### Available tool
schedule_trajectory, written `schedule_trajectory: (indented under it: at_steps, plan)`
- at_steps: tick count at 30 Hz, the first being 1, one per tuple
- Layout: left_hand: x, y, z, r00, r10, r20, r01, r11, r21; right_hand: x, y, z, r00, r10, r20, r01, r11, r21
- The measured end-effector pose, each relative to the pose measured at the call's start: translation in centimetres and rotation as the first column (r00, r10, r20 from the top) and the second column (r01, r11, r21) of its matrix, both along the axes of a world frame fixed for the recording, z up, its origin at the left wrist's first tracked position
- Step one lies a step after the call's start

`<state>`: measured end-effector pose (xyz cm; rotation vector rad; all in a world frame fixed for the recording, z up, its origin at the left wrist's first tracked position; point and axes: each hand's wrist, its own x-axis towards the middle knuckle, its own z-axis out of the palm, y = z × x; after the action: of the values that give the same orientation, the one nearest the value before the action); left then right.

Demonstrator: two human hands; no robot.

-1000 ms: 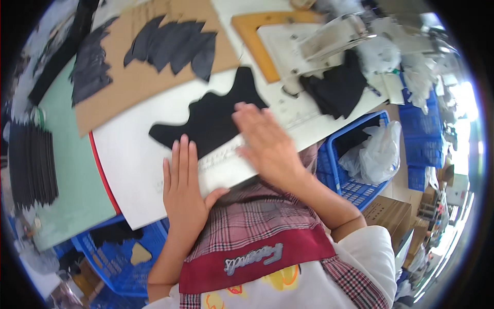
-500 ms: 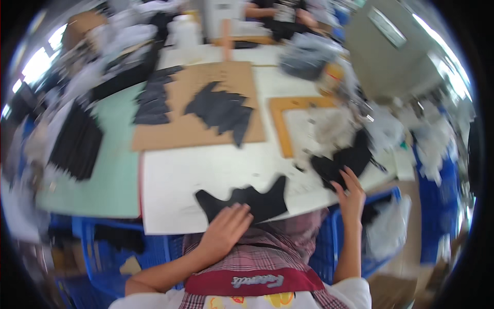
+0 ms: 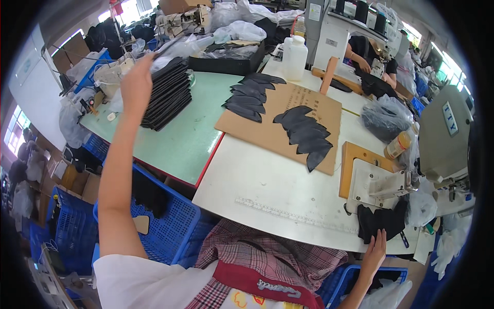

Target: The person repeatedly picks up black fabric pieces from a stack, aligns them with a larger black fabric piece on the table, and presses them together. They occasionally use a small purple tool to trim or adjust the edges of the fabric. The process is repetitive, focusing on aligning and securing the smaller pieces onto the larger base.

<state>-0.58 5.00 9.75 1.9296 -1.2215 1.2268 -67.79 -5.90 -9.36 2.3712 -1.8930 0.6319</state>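
Note:
My left hand (image 3: 136, 77) is stretched out to the far left, above a stack of black fabric pieces (image 3: 167, 98) on the green tabletop. Its fingers are closed on a thin dark fabric piece (image 3: 170, 46), seen nearly edge-on and partly hidden by the hand. At the right front edge of the white table, my right hand (image 3: 376, 250) rests its stretched fingers on a black cut fabric piece (image 3: 383, 221). This fabric lies right in front of the sewing machine (image 3: 388, 184). Overlapping dark leaf-shaped pieces (image 3: 306, 133) lie in two groups on a cardboard sheet (image 3: 231, 123).
A clear ruler (image 3: 288, 211) lies along the white table's front. A white bottle (image 3: 295, 57), a bag of dark material (image 3: 386, 118) and an amber-coloured jar (image 3: 398, 145) stand farther back. Blue baskets (image 3: 175, 226) sit below the edge. Another person works at a machine behind.
My left hand has gone from the front table edge up to the far-left stack, and the black piece under it has left that spot. The view has swung left. My right hand stays by the fabric.

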Motion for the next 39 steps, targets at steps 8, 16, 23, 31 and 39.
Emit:
schedule_trajectory:
  at_steps: [8, 16, 23, 31, 39]
  plan:
    - [10.8, 2.1, -4.8, 0.972, 0.127, -0.196, -0.071, 0.960, 0.271, 3.0, 2.2, 5.2, 0.988, 0.011, -0.151, -0.042, 0.979, -0.201]
    - [21.0, 1.2, 1.2, 0.618, 0.189, -0.763, 0.269, 0.861, 0.432, 21.8, 5.8, 4.4, 0.724, 0.650, -0.231, -0.603, 0.759, 0.245]
    - [27.0, 2.0, -3.3, 0.050, 0.322, -0.945, 0.557, 0.777, 0.295, 40.2, 0.8, 9.4, 0.342, 0.415, 0.843, -0.934, 0.051, 0.354]
    - [23.3, 1.2, -5.4, 0.029, 0.243, -0.970, 0.553, 0.804, 0.218, 63.5, -2.1, 10.4, 0.383, -0.014, 0.923, -0.910, -0.174, 0.375]
    - [15.9, -0.5, -7.6, -0.476, 0.142, -0.868, 0.555, 0.814, -0.171, 66.2, -6.7, 9.5, 0.479, -0.221, 0.849, -0.870, -0.249, 0.426]
